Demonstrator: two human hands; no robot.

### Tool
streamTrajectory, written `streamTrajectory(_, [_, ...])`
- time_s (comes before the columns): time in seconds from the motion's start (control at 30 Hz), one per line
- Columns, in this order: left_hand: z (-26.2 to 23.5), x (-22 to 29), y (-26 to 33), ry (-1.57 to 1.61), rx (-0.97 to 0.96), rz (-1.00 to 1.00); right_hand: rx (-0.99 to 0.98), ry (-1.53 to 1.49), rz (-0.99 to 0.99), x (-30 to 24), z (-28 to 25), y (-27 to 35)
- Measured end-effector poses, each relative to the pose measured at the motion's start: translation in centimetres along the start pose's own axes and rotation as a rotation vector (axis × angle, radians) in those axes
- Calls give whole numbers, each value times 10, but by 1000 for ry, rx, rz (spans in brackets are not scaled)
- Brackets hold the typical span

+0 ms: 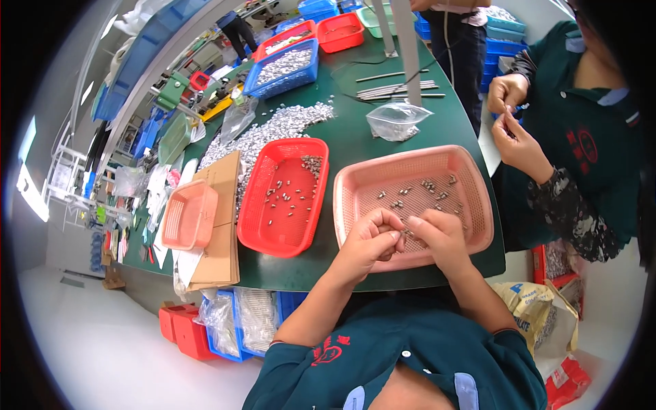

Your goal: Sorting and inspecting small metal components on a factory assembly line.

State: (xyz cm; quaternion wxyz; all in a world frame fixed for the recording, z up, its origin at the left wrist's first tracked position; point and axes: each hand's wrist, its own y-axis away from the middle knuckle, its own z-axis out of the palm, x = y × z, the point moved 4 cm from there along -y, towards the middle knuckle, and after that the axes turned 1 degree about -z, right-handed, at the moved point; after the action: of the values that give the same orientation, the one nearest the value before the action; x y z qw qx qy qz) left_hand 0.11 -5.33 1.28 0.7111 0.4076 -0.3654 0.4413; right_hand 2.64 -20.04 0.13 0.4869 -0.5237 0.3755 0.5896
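Both my hands are over the near edge of a pink perforated basket (pixel 346 198). Fingers curled in, my left hand (pixel 372 240) is closed with its thumb on the bent forefinger; whatever lies inside is hidden. Close beside it, my right hand (pixel 443 239) pinches with thumb and fingers, and what it grips is too small to make out. Small metal cylindrical parts (pixel 428 185) lie scattered in the pink basket. Left of it stands a red basket (pixel 247 213) holding more such parts (pixel 311 164), heaped at its far right corner.
A small pink basket (pixel 189 217) sits on cardboard (pixel 224 225). Silvery parts (pixel 273 130) are spread behind, near a blue basket (pixel 281 87). A clear plastic bag (pixel 396 121), metal rods (pixel 400 90) and a post (pixel 411 61) stand farther back. At right, a co-worker's hands (pixel 512 126) pinch something tiny.
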Motion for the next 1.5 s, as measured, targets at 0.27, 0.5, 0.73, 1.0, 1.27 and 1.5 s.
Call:
streamTrajectory(0.27, [-108,33,14,301,541,234,104,-155,73,6,-15,5])
streamTrajectory(0.5, [-94,32,11,374,409,147,54,-183,66,8,-5,3])
streamTrajectory(0.73, [-47,14,2,492,84,-65,45,-189,42,5,-4,5])
streamTrajectory(1.0, [-22,-15,-8,531,0,-82,41,-132,-25,1,-1,3])
streamTrajectory(1.27, [-8,-13,-10,455,11,-68,60,-116,-69,0,0,1])
streamTrajectory(1.5, [-6,-16,-10,343,-7,-49,65,-17,-108,-2,-2,-4])
